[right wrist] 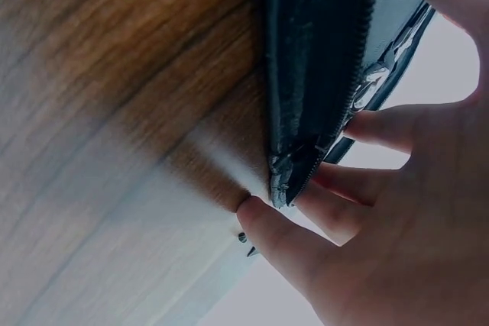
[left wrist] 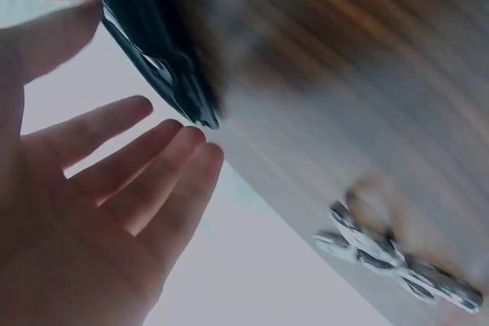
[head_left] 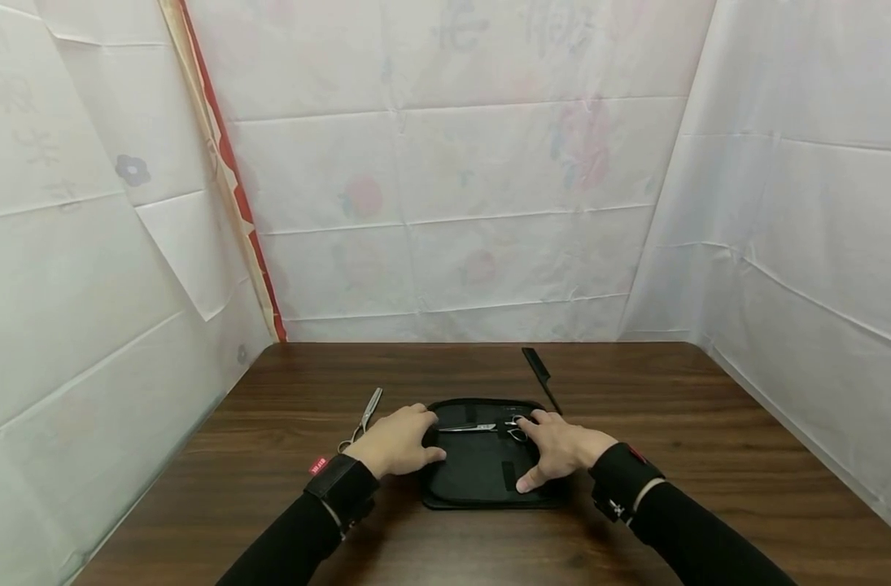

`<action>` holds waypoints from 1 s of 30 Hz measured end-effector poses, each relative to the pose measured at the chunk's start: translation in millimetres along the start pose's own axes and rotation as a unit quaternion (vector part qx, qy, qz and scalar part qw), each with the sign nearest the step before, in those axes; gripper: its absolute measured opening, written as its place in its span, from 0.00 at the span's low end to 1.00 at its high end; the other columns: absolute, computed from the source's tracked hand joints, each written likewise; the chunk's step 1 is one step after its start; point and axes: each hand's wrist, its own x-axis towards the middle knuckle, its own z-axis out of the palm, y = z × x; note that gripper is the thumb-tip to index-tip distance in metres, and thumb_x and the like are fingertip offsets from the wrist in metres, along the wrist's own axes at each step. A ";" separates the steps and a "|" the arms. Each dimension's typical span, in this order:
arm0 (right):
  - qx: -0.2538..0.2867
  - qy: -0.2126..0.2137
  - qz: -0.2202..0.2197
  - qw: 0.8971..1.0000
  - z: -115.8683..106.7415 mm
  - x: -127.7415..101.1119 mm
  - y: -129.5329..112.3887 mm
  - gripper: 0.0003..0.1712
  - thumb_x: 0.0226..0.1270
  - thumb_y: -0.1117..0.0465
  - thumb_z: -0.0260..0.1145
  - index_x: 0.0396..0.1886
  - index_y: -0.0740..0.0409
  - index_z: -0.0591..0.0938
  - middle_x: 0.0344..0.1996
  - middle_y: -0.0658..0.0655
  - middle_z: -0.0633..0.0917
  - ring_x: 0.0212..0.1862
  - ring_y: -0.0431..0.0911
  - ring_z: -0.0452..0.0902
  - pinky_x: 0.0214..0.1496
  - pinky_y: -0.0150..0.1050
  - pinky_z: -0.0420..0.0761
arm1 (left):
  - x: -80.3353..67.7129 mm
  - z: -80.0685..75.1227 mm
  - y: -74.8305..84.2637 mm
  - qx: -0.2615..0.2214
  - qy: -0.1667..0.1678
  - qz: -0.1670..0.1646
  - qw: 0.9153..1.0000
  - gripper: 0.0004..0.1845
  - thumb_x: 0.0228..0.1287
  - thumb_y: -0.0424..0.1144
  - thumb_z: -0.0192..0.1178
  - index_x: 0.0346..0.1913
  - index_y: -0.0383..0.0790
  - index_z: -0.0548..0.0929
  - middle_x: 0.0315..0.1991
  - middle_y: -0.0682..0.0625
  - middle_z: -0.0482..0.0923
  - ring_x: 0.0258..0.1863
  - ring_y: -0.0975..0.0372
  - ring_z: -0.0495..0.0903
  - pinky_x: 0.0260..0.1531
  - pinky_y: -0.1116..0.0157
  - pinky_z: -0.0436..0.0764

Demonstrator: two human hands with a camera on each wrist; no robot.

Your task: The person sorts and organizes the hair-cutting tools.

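On the wood-grain tabletop [head_left: 723,456], the black zippered case [head_left: 470,478] lies flat between the left hand [head_left: 395,440] and the right hand [head_left: 560,448], their fingers spread loosely about its sides, apparently to steady it, while a black strap [head_left: 503,426] seems to secure the scissors [head_left: 483,427] inside.

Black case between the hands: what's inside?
In the open black case, scissors lie across the far part, rings toward the right hand; a small black strap sits nearer. That hand and the left hand cover bits of its sides; what's beneath them is hidden.
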 end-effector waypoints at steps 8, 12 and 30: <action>0.000 -0.002 -0.001 1.000 -0.1 1.4 0.1 0.62 0.52 0.36 0.79 0.79 0.61 0.63 0.76 0.68 0.59 0.76 0.63 0.55 0.68 0.62 0.69 | -3.9 -8.0 -19.1 0.040 0.049 -0.055 0.997 0.27 0.68 0.45 0.67 0.63 0.31 0.79 0.59 0.37 0.78 0.58 0.46 0.79 0.53 0.46 0.80; 0.002 -0.001 0.002 1.000 0.2 1.1 1.0 0.62 0.52 0.36 0.79 0.78 0.61 0.63 0.76 0.68 0.59 0.76 0.64 0.54 0.68 0.62 0.68 | -6.3 -12.3 -31.3 0.036 0.047 -0.082 0.995 0.27 0.69 0.44 0.66 0.64 0.30 0.78 0.63 0.34 0.76 0.63 0.43 0.76 0.54 0.43 0.79; 0.001 0.004 -0.007 1.000 1.3 0.2 3.4 0.62 0.52 0.36 0.79 0.78 0.61 0.63 0.76 0.67 0.60 0.76 0.64 0.55 0.67 0.63 0.69 | -19.6 -20.8 -48.7 0.069 -0.004 -0.225 0.972 0.22 0.65 0.51 0.68 0.40 0.31 0.83 0.37 0.39 0.79 0.30 0.51 0.77 0.34 0.48 0.82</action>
